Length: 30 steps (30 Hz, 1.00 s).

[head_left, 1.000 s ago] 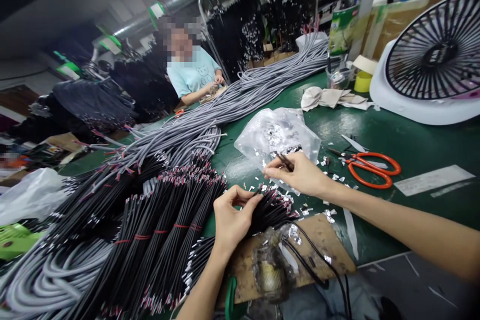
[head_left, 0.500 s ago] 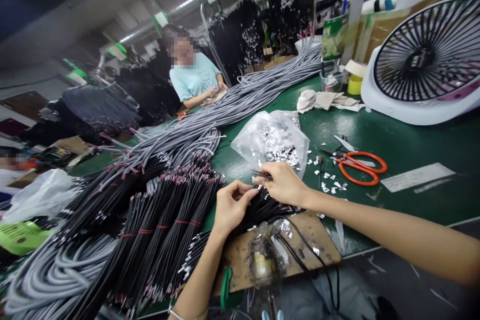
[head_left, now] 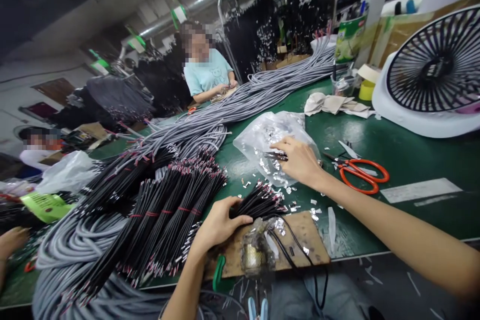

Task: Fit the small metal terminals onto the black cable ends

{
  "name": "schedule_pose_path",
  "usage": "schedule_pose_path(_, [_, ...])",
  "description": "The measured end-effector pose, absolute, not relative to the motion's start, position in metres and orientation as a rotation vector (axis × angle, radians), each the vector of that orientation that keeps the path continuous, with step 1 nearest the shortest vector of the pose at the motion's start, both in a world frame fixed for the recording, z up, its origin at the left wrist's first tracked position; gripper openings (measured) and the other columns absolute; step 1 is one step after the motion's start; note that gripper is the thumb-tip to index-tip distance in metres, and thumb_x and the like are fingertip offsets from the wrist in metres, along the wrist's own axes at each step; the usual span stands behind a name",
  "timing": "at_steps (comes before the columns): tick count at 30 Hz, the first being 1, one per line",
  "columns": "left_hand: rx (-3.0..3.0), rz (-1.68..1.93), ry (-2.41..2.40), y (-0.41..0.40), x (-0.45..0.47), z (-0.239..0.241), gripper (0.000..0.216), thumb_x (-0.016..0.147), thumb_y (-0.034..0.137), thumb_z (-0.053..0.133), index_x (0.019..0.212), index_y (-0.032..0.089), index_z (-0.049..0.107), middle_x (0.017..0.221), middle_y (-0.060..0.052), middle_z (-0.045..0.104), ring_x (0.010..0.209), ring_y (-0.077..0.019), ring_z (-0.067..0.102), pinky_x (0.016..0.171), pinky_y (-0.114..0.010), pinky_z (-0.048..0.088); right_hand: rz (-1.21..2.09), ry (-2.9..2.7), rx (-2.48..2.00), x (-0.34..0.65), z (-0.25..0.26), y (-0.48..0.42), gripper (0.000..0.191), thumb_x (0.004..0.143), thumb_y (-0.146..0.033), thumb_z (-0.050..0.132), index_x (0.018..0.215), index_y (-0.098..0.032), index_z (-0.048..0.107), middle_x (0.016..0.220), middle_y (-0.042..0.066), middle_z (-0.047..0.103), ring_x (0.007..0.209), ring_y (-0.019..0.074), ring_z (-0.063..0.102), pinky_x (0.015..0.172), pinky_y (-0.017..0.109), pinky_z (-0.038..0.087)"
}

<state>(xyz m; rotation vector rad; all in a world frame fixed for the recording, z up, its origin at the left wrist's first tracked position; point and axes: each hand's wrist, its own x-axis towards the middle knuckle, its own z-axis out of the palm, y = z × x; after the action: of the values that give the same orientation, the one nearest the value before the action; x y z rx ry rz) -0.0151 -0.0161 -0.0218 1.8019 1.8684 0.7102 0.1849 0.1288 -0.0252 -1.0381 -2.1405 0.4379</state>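
My left hand (head_left: pixel 218 224) is closed around the near end of a small bundle of black cables (head_left: pixel 258 202), whose stripped reddish and silver ends point right. The bundle lies at the back edge of a brown board (head_left: pixel 309 240). My right hand (head_left: pixel 300 161) is over a clear plastic bag (head_left: pixel 249 136) of small silver metal pieces. Its fingers pinch a thin dark tool that looks like tweezers (head_left: pixel 276 156), tips pointing left. Whether the tips grip a piece cannot be made out. Loose silver pieces (head_left: pixel 293 208) are scattered between the bag and the board.
Orange-handled scissors (head_left: pixel 362 175) lie right of the bag, before a white fan (head_left: pixel 416 110). Banded black cable bundles (head_left: pixel 165 220) and grey cables (head_left: pixel 240 105) fill the left and back. A taped brass-coloured device (head_left: pixel 257 255) sits on the board. A co-worker (head_left: pixel 208 70) sits opposite.
My right hand has moved up and away from my left hand to the bag, taking the tweezers along. My left hand has lowered onto the black cable bundle. The view has shifted slightly.
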Motion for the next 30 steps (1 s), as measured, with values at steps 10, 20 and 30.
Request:
schedule_pose_path(10, [1.562, 1.379, 1.977, -0.046, -0.025, 0.014, 0.022, 0.074, 0.031, 0.063, 0.089, 0.015, 0.060, 0.081, -0.005, 0.066, 0.077, -0.0205, 0.062, 0.069, -0.029, 0.049, 0.618, -2.179, -0.731, 0.176, -0.020, 0.112, 0.024, 0.074, -0.010, 0.053, 0.091, -0.016, 0.069, 0.088, 0.007, 0.068, 0.079, 0.0188, 0.061, 0.070, 0.029, 0.044])
schedule_pose_path(20, [1.105, 2.154, 2.007, -0.040, -0.020, 0.012, 0.048, 0.075, 0.061, 0.047, 0.096, 0.019, 0.057, 0.080, -0.005, 0.068, 0.071, -0.0194, 0.067, 0.068, -0.036, 0.055, 0.737, -2.385, -0.622, 0.171, -0.024, 0.094, 0.025, 0.087, -0.029, 0.046, 0.098, -0.021, 0.068, 0.091, 0.006, 0.071, 0.079, 0.0187, 0.065, 0.062, 0.027, 0.044])
schedule_pose_path(30, [1.097, 1.539, 2.510, -0.123, -0.044, -0.034, 0.022, 0.063, 0.034, 0.072, 0.069, 0.014, 0.067, 0.059, -0.004, 0.067, 0.055, -0.0207, 0.064, 0.050, -0.029, 0.053, 0.488, -2.643, -0.839, 0.170, -0.029, 0.086, 0.027, 0.069, -0.007, 0.052, 0.087, -0.017, 0.070, 0.080, 0.012, 0.069, 0.073, 0.0255, 0.065, 0.056, 0.029, 0.039])
